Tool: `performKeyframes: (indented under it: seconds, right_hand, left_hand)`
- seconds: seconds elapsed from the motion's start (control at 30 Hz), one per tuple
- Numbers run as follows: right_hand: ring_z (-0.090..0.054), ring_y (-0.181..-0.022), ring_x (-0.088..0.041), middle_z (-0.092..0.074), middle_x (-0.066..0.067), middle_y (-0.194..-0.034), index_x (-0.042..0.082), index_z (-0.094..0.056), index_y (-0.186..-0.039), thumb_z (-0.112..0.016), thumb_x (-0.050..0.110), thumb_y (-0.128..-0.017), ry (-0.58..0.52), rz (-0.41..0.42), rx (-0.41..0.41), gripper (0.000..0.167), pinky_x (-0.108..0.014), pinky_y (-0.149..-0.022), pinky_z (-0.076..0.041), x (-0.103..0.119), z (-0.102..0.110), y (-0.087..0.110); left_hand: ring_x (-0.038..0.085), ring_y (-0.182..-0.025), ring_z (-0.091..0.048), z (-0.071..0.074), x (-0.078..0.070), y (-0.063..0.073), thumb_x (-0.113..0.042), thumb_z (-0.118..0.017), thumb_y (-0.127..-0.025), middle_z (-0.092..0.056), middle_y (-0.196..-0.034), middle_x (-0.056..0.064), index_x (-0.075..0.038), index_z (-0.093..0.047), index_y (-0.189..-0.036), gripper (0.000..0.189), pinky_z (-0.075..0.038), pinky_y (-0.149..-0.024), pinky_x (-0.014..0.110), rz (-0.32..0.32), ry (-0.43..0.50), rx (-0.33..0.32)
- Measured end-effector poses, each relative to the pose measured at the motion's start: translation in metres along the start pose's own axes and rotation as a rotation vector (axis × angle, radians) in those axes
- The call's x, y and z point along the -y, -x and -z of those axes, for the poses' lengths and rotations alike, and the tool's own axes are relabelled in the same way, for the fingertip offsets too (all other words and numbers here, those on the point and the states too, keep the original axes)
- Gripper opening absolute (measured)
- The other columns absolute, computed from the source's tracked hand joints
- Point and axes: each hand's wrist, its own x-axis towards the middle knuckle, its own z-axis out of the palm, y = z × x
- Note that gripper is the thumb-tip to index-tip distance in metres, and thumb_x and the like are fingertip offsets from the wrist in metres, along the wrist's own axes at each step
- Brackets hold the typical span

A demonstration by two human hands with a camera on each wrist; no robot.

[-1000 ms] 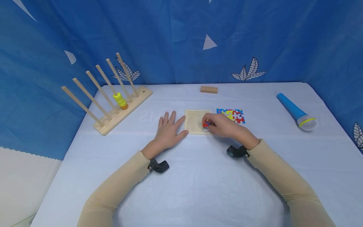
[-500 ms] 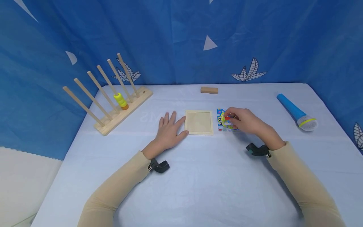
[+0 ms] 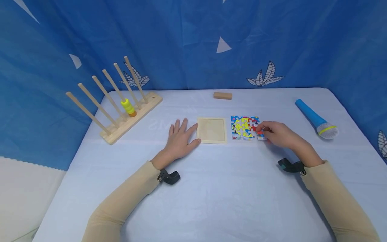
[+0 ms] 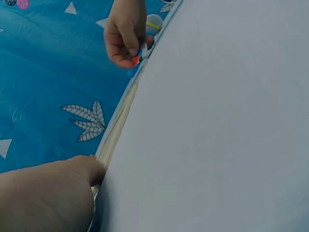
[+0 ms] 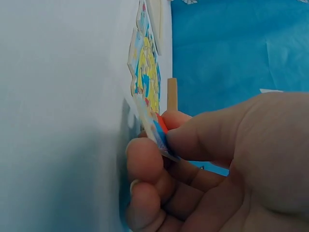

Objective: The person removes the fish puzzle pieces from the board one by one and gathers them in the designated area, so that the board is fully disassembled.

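Note:
My right hand pinches a puzzle piece, red and blue with a pale edge, between thumb and fingers. It is at the lower right corner of a colourful jigsaw puzzle lying joined on the white table. In the right wrist view the piece is tilted, close to the near end of the puzzle. Left of the puzzle lies a square wooden puzzle tray with nothing in it. My left hand rests flat with fingers spread, its thumb and index fingertips right at the tray's left edge.
A wooden peg stand with yellow and orange beads on one peg stands at the back left. Behind the tray lies a small wooden block. A blue toy microphone lies to the right.
My right hand has carried the puzzle piece rightwards from over the tray, across the puzzle, to its lower right corner. The left hand has stayed in place.

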Motion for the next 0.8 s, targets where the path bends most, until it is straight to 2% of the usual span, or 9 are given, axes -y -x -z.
performKeyframes:
  seconds: [0.4,0.63,0.8]
  right_hand:
    - [-0.054,-0.07,-0.019,-0.058,-0.013,-0.089,0.002,-0.062,-0.12,-0.056,0.006,-0.1,0.01,0.024,-0.016,0.021,-0.027,-0.062,-0.047,0.0019,-0.0059,-0.0008]
    - [-0.053,-0.076,-0.022,-0.06,-0.014,-0.09,0.001,-0.057,-0.121,-0.056,0.007,-0.1,0.027,0.001,-0.026,0.022,-0.03,-0.064,-0.046,-0.0008,-0.0051,-0.0035]
    - [-0.054,-0.073,-0.021,-0.062,-0.014,-0.089,0.0,-0.058,-0.12,-0.059,0.008,-0.098,0.011,0.0,-0.022,0.024,-0.028,-0.06,-0.046,-0.004,-0.0028,-0.0037]
  left_hand:
    - [0.049,-0.157,0.0,0.0018,-0.0022,-0.0002,-0.05,-0.053,-0.1,-0.013,-0.17,0.024,-0.019,-0.038,-0.159,0.068,-0.003,-0.124,0.068,-0.005,0.0,-0.002]
    - [0.05,-0.157,0.002,0.0032,-0.0023,0.0009,-0.049,-0.053,-0.1,-0.012,-0.17,0.025,-0.018,-0.037,-0.159,0.068,-0.001,-0.124,0.068,-0.009,0.029,0.002]
    - [0.05,-0.157,0.001,0.0019,-0.0015,0.001,-0.048,-0.053,-0.1,-0.012,-0.17,0.026,-0.018,-0.037,-0.159,0.068,-0.001,-0.124,0.068,-0.012,0.029,-0.001]
